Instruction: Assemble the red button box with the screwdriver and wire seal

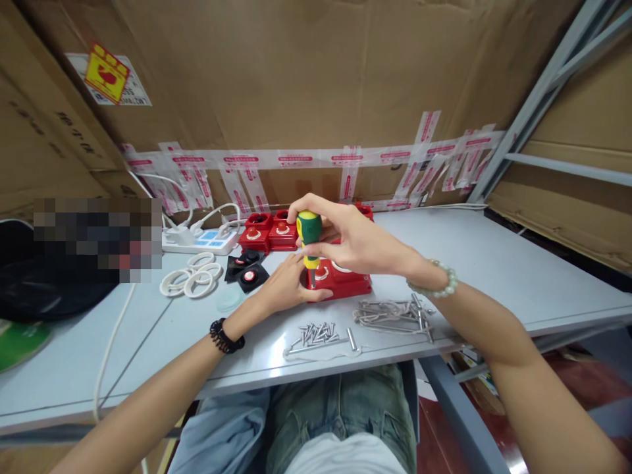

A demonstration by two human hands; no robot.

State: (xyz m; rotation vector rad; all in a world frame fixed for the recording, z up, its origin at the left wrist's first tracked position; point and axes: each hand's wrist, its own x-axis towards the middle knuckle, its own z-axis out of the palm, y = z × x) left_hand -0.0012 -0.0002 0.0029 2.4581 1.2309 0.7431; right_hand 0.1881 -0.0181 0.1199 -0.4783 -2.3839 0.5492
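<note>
A green and yellow screwdriver [310,229] stands upright in my right hand [353,238], whose fingers wrap round its handle. Its tip meets the front left corner of a red box [345,284] on the table. My left hand [286,284] grips that box at its left end, with the thumb along the front edge. Behind my hands are more red boxes [282,236] with round red knobs. Loose screws [316,334] lie in a pile near the table's front edge, beside a metal T-shaped rod [351,339]. More metal rods with cord [392,315] lie to the right.
White rings [200,283], black square parts [251,276] and a pale green disc [230,298] lie left of my left hand. Farther back is a white power strip [210,242] with cables. Cardboard [316,79] rises behind the table [444,253]. A grey metal frame [536,99] stands right.
</note>
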